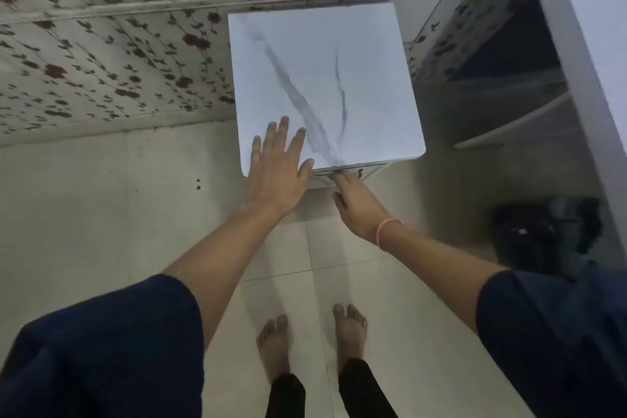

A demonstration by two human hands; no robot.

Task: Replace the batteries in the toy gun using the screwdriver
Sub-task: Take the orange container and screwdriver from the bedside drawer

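There is only one camera, worn on the person's head. It looks steeply down and a little forward, from standing height. The table (325, 54) sits in the upper middle of the frame and the bare feet (274, 343) at the bottom middle. The wide lens bends the wall (101, 54) at upper left.

The right hand (356, 205) hides its fingertips under the near edge of the table (325, 54). Right of the table, a dark object (543, 234) is blurred beyond telling.
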